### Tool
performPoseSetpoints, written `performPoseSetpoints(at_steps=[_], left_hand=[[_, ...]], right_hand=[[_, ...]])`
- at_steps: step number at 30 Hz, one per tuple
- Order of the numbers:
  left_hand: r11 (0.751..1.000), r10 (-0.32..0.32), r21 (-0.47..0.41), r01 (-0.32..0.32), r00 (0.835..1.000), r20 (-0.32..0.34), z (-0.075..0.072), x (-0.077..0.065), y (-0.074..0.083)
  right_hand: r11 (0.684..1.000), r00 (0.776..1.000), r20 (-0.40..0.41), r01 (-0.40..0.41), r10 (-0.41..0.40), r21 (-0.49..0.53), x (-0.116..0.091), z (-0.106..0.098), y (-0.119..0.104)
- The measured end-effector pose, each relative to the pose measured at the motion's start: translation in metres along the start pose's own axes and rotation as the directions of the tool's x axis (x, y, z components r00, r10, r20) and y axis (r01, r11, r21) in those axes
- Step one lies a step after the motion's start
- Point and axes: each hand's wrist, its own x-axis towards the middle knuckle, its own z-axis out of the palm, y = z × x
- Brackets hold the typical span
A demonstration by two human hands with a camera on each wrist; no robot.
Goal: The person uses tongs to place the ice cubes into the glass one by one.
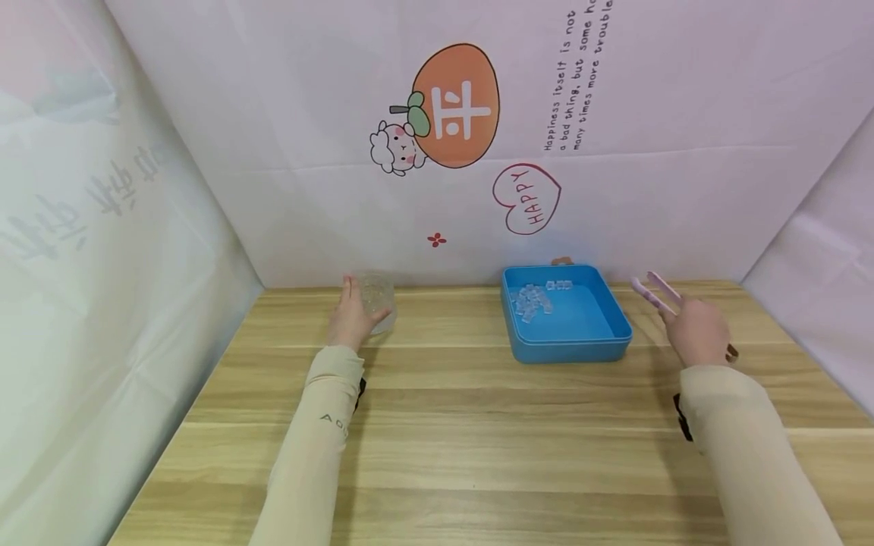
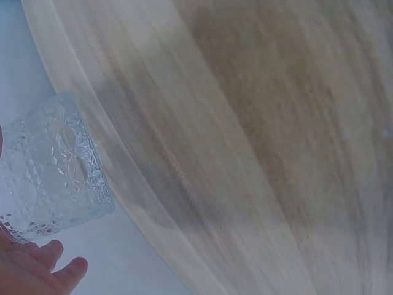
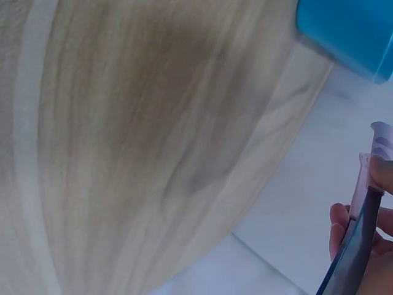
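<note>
Glass (image 1: 380, 294) under the left hand (image 1: 350, 317), tongs (image 1: 659, 291) in the right hand (image 1: 699, 334), a blue box (image 1: 573, 351) between

In the head view, the left hand holds the clear glass at the back of the wooden table (image 1: 444, 432), thumb on one side and fingers on the other. The blue box sits near the back edge, well to the right of the glass. Clear cubes (image 1: 531, 302) lie inside it, heaped at its left side, with a short row of them near the back wall. Just beyond the box, the right hand grips the pale purple tongs; their tips stand apart with nothing visible between them. Both arms wear cream sleeves (image 1: 300, 462). Behind the table hangs a white cloth (image 1: 314, 152) printed with an orange fruit, a heart and lettering.

In the left wrist view, the glass shows a diamond pattern on its side. Two fingertips reach past it at the lower left; the rest of the hand is cut off, so full contact cannot be told here.

In the right wrist view, thumb and fingers clamp the tongs, whose dark arms run to the pale ends. A corner of the blue box shows at the upper right.
</note>
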Motion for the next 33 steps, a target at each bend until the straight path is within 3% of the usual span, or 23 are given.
performPoseSetpoints(at_steps=[12,17,22,33], left_hand=[[0.998,0.025,0.057,-0.022,0.998,-0.05,0.004,-0.002,-0.002],[0.998,0.023,0.063,-0.02,0.999,-0.05,0.007,-0.004,0.0],[0.998,0.025,0.054,-0.022,0.999,-0.045,0.011,-0.006,0.006],[0.993,0.065,0.106,-0.06,0.997,-0.05,0.025,-0.004,0.018]], right_hand=[[0.993,0.994,-0.03,0.102,-0.101,0.051,0.006,0.0,-0.022],[0.986,0.987,0.032,0.153,-0.155,0.06,0.008,0.005,-0.03],[0.987,0.984,0.095,0.144,-0.15,0.066,0.008,0.006,-0.038],[0.979,0.965,0.167,0.205,-0.201,-0.007,0.008,0.016,-0.06]])
